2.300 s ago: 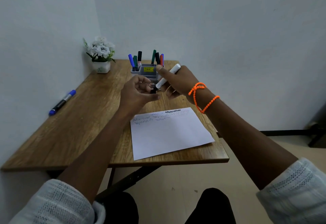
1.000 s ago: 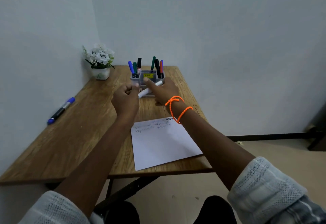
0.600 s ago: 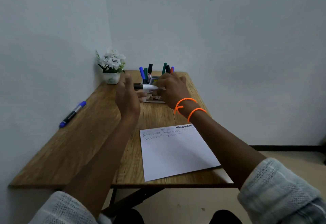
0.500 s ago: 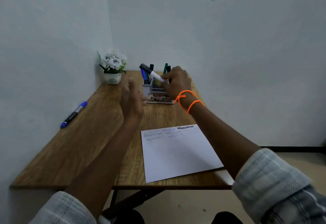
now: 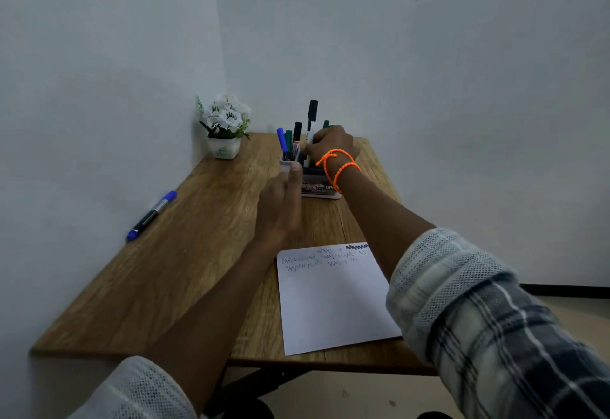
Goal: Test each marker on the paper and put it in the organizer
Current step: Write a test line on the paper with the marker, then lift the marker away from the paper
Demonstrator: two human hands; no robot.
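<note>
Head view: the right hand [image 5: 331, 144] reaches far over the surface [image 5: 185, 266], its grip pinching a black-capped marker [image 5: 311, 123] upright in the organizer [image 5: 318, 184]. The left hand [image 5: 280, 205], fingers relaxed, touches the organizer's left cup. Scribbled paper [image 5: 333, 296] lies nearer; a blue marker [image 5: 152, 215] lies left.
</note>
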